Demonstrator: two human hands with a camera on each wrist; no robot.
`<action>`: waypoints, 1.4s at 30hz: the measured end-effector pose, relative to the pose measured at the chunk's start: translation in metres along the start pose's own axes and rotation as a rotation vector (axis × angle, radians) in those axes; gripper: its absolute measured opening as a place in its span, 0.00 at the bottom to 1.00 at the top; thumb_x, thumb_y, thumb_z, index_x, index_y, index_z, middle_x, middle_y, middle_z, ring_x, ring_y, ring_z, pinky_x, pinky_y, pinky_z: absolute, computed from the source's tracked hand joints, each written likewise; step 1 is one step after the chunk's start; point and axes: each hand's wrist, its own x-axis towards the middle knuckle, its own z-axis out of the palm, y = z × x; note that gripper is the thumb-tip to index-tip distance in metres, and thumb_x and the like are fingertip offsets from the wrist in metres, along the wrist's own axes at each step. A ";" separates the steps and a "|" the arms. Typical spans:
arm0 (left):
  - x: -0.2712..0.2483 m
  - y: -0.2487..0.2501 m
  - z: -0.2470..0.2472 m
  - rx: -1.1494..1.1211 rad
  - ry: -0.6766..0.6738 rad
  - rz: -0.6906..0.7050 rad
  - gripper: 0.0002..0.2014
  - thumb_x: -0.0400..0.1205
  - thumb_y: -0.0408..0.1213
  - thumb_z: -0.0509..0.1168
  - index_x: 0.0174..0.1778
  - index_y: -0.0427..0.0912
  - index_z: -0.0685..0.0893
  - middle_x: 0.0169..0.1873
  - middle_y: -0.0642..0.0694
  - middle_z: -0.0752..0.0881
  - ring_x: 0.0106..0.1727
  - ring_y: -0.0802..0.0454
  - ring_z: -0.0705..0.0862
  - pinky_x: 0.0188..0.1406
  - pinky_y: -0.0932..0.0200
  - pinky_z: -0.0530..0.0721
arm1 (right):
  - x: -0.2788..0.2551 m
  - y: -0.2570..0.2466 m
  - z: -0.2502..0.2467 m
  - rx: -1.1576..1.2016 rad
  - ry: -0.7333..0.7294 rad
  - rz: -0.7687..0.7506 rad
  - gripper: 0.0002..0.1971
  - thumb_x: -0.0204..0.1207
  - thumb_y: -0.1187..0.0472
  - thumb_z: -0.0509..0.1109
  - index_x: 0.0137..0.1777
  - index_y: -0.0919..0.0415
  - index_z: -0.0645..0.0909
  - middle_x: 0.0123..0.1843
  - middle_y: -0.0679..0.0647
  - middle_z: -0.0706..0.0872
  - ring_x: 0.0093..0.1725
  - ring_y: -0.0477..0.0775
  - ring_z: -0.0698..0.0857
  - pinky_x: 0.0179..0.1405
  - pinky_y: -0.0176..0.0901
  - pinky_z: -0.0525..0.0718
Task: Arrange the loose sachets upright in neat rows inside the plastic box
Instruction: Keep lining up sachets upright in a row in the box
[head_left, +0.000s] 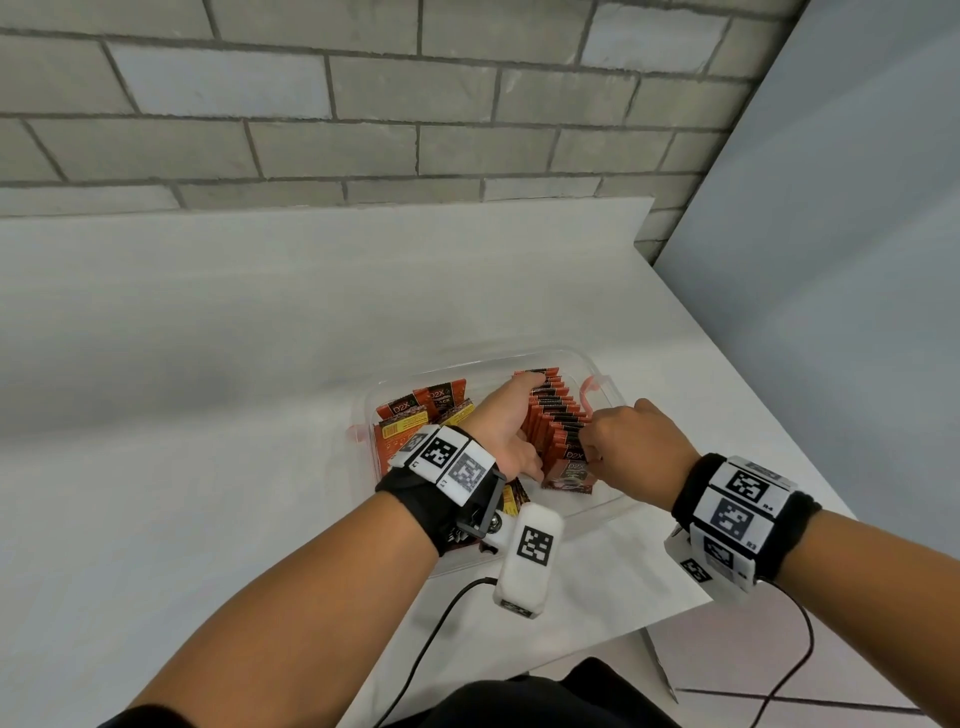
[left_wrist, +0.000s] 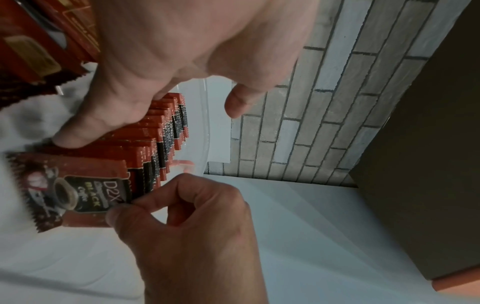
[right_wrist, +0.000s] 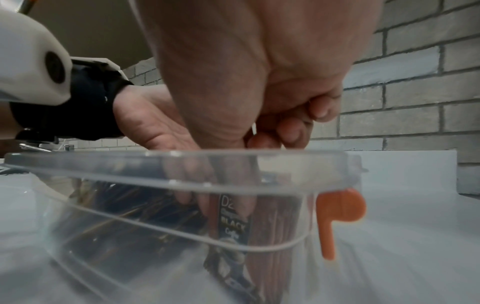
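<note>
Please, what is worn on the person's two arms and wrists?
Both forearms are bare. Each wrist carries a black band with white blocks bearing black square-pattern markers. A white camera housing hangs under the left wrist, and thin black cables trail from both.

In front of me ran a grey brick wall (head_left: 363, 104) with dark mortar lines. The white bench (head_left: 208, 312) butted against it, its surface plain and matte. To my right stood a smooth pale panel (head_left: 857, 260), meeting the bricks at the corner. Two black cables (head_left: 431, 639) trailed off the near edge. Tiled floor (head_left: 779, 696) showed below the bench corner.
</note>
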 end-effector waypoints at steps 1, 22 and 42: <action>0.001 -0.001 -0.001 -0.005 0.000 0.005 0.26 0.85 0.49 0.59 0.74 0.36 0.67 0.74 0.27 0.69 0.74 0.27 0.70 0.69 0.31 0.67 | 0.000 -0.001 0.000 -0.005 0.002 -0.003 0.06 0.80 0.60 0.60 0.41 0.53 0.73 0.41 0.47 0.75 0.39 0.52 0.73 0.45 0.41 0.62; 0.003 -0.004 0.002 0.031 0.031 0.053 0.28 0.87 0.48 0.56 0.80 0.37 0.62 0.76 0.30 0.68 0.77 0.32 0.68 0.73 0.34 0.65 | -0.005 0.006 0.000 -0.123 0.042 0.036 0.24 0.74 0.44 0.67 0.67 0.55 0.75 0.62 0.55 0.77 0.59 0.58 0.74 0.52 0.48 0.67; 0.039 -0.006 -0.003 -0.031 -0.024 -0.044 0.34 0.84 0.57 0.57 0.82 0.40 0.62 0.79 0.33 0.64 0.78 0.31 0.65 0.77 0.29 0.58 | 0.017 0.011 0.014 -0.249 -0.093 0.129 0.61 0.65 0.27 0.66 0.82 0.57 0.30 0.84 0.62 0.37 0.83 0.68 0.39 0.76 0.72 0.45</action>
